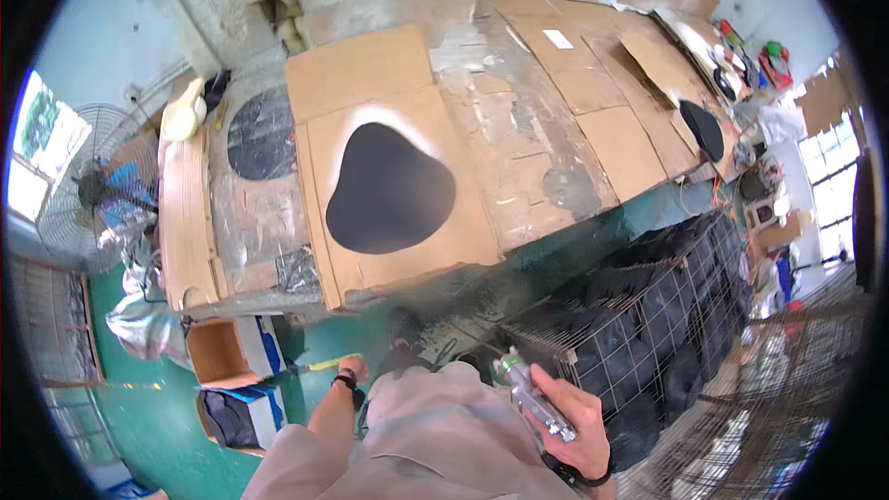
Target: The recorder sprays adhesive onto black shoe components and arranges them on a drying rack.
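Right hand point(576, 418): you're gripping a silvery spray gun point(537, 400), lower centre-right.
Left hand point(352, 371): hanging beside a yellow strip point(326, 365), lower centre; grip unclear.
Black pad point(389, 193): lying on cardboard point(356, 65), upper centre.

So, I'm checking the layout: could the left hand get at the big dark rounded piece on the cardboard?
Probably yes: nothing covers the dark piece, and the way over the table edge looks free. The left hand hangs low; whether it holds anything is unclear.

left hand point(353, 369) indistinct, right forearm point(603, 492) cropped
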### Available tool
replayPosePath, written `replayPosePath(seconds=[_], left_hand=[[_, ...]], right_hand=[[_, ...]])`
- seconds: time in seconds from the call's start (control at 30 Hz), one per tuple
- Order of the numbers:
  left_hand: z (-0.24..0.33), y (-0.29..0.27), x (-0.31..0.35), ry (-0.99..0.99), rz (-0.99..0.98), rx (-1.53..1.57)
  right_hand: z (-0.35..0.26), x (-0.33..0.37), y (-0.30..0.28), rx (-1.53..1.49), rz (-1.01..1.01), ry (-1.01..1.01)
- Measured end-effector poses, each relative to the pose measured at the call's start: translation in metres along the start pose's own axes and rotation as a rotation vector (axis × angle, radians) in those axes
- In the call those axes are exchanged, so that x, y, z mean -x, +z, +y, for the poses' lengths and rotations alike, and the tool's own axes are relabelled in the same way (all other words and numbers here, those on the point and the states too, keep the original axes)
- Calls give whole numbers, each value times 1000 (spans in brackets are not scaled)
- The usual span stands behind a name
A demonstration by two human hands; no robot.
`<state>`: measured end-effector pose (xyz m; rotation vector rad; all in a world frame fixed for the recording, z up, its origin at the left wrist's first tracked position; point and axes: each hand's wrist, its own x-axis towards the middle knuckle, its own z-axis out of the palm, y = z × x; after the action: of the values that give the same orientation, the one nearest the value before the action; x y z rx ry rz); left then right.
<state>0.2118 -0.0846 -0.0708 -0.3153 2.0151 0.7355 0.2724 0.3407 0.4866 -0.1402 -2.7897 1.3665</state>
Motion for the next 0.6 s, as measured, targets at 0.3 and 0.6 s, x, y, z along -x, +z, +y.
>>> replayPosePath(seconds=[0.3, 0.6], left_hand=[[29, -35, -42, -146, 45, 852], [54, -41, -18, -194, 174, 923]], right_hand=[[-37, -33, 30, 44, -18, 26], [-25, -50, 27, 80, 46, -119]])
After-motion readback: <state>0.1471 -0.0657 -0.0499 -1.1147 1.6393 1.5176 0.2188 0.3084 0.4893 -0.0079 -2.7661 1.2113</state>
